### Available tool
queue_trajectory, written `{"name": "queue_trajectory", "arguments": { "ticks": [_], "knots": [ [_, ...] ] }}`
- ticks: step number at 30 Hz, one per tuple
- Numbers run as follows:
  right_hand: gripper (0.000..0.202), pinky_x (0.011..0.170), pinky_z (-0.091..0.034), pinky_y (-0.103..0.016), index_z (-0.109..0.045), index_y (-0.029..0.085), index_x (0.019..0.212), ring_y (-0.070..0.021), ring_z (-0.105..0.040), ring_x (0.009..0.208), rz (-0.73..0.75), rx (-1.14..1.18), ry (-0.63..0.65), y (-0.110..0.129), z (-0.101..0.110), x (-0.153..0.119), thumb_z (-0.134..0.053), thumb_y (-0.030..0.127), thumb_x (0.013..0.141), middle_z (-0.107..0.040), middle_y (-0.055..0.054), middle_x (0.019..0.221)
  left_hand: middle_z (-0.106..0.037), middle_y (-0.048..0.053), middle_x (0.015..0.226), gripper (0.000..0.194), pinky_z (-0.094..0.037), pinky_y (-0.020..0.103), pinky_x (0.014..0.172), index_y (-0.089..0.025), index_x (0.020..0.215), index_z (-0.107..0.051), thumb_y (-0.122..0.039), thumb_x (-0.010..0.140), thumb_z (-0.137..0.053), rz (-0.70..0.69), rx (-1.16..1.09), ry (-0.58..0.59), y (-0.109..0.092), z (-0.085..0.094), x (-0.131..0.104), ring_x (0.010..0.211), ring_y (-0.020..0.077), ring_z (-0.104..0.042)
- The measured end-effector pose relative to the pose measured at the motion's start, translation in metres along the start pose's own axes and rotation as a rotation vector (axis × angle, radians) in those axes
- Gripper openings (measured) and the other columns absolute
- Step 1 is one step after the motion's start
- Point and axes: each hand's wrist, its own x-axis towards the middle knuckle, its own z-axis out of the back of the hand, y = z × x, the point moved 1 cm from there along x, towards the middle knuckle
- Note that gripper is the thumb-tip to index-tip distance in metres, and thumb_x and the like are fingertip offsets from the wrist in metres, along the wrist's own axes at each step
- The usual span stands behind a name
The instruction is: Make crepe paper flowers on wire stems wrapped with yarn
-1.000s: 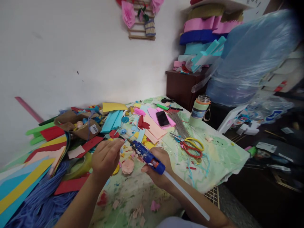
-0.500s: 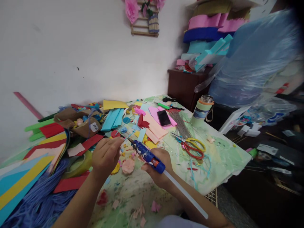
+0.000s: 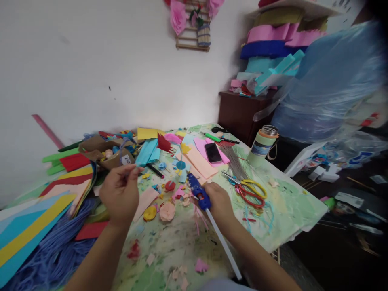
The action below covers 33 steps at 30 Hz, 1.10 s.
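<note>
My right hand [image 3: 220, 200] is wrapped round a blue glue gun [image 3: 198, 190], its nozzle pointing away over the paper scraps. A long whitish glue stick [image 3: 223, 242] juts from its rear towards me. My left hand [image 3: 119, 194] is raised at the left, thumb and fingers pinched together; what they hold, if anything, is too small to make out. Between the hands lie a peach paper flower [image 3: 167, 212], a yellow paper rosette [image 3: 149, 213] and a red one [image 3: 170, 186]. A blue paper disc [image 3: 181, 165] is just beyond the nozzle.
Scissors with yellow and red handles [image 3: 250, 192], thin wires [image 3: 233, 161], a phone [image 3: 213, 153] and a bottle [image 3: 263, 145] are on the right side. Coloured paper sheets [image 3: 36, 226], blue yarn [image 3: 57, 242] and a brown bag [image 3: 100, 153] crowd the left.
My hands have moved apart: the left drew back leftward from the nozzle, and the right moved right with the glue gun. The light blue strand between them is no longer seen there.
</note>
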Motion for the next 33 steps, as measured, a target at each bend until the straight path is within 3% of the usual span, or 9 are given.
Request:
{"name": "queue_trajectory", "arguments": {
  "ticks": [3,5,9,13,16,19,25,28,33],
  "knots": [
    [0.005,0.074,-0.039,-0.031,-0.057,0.017,0.082,-0.0225,-0.058,0.084,-0.077,-0.249,0.148,-0.027,0.002,0.000,-0.055,0.021,0.083,-0.066,-0.010,0.086,-0.066,-0.001,0.069,0.016,-0.049,0.026,0.068,-0.016,0.082,-0.065,-0.023,0.070,-0.073,0.150,-0.265,-0.159,0.002,0.005,0.017,0.066,0.0127,-0.063],
    [0.006,0.076,-0.040,-0.033,-0.058,0.017,0.083,-0.0247,-0.059,0.087,-0.111,-0.361,0.220,-0.045,-0.001,0.000,-0.055,0.014,0.078,-0.066,-0.011,0.088,-0.065,-0.001,0.066,0.020,-0.047,0.022,0.062,-0.015,0.080,-0.064,-0.021,0.065,-0.076,0.221,-0.444,-0.179,0.005,0.009,0.027,0.062,0.0106,-0.061],
    [0.008,0.077,-0.042,-0.035,-0.060,0.016,0.083,-0.0277,-0.061,0.089,-0.115,-0.421,0.298,-0.071,-0.009,-0.001,-0.062,0.018,0.076,-0.067,-0.013,0.091,-0.065,0.002,0.065,0.022,-0.037,0.017,0.048,-0.012,0.080,-0.065,-0.013,0.061,-0.075,0.270,-0.623,-0.183,0.010,0.020,0.039,0.061,0.0100,-0.059],
    [0.017,0.078,-0.044,-0.036,-0.062,0.016,0.085,-0.0290,-0.061,0.091,-0.084,-0.463,0.376,-0.082,-0.005,0.001,-0.071,0.026,0.073,-0.068,-0.012,0.092,-0.065,0.003,0.064,0.020,-0.038,0.016,0.049,-0.010,0.080,-0.065,-0.006,0.062,-0.071,0.248,-0.666,-0.204,0.012,0.029,0.044,0.060,0.0101,-0.060],
    [0.019,0.081,-0.042,-0.037,-0.064,0.017,0.086,-0.0299,-0.059,0.095,-0.048,-0.497,0.406,-0.070,0.005,0.009,-0.074,0.023,0.071,-0.067,-0.013,0.097,-0.064,0.001,0.062,0.016,-0.040,0.016,0.050,-0.010,0.081,-0.064,-0.003,0.066,-0.066,0.235,-0.635,-0.201,0.014,0.034,0.048,0.060,0.0089,-0.060],
    [0.015,0.086,-0.038,-0.035,-0.065,0.017,0.095,-0.0262,-0.057,0.101,0.024,-0.481,0.406,-0.038,0.005,0.023,-0.063,0.016,0.081,-0.066,-0.012,0.100,-0.062,0.000,0.060,0.016,-0.039,0.017,0.049,-0.010,0.079,-0.062,0.001,0.068,-0.060,0.214,-0.608,-0.203,0.017,0.036,0.052,0.058,0.0088,-0.059],
    [0.020,0.075,-0.035,-0.029,-0.069,0.018,0.089,-0.0200,-0.057,0.088,0.337,-0.236,0.495,0.033,-0.049,0.048,-0.052,0.010,0.085,-0.067,-0.007,0.085,-0.063,0.000,0.060,0.019,-0.030,0.017,0.043,-0.010,0.080,-0.059,0.005,0.070,-0.053,0.185,-0.576,-0.188,0.021,0.036,0.057,0.050,0.0079,-0.054],
    [0.017,0.074,-0.035,-0.030,-0.069,0.015,0.091,-0.0210,-0.057,0.087,0.355,-0.206,0.504,0.043,-0.074,0.051,-0.054,0.014,0.085,-0.068,-0.009,0.087,-0.062,0.001,0.059,0.019,-0.028,0.018,0.042,-0.009,0.080,-0.059,0.005,0.070,-0.052,0.170,-0.603,-0.200,0.021,0.037,0.058,0.050,0.0087,-0.054],
    [0.011,0.074,-0.036,-0.029,-0.069,0.014,0.084,-0.0204,-0.057,0.086,0.356,-0.116,0.618,0.043,-0.097,0.049,-0.062,0.016,0.077,-0.068,-0.010,0.086,-0.061,0.001,0.058,0.016,-0.028,0.019,0.042,-0.009,0.078,-0.061,0.001,0.065,-0.058,0.132,-0.649,-0.203,0.023,0.039,0.059,0.051,0.0101,-0.055]
  ]
}}
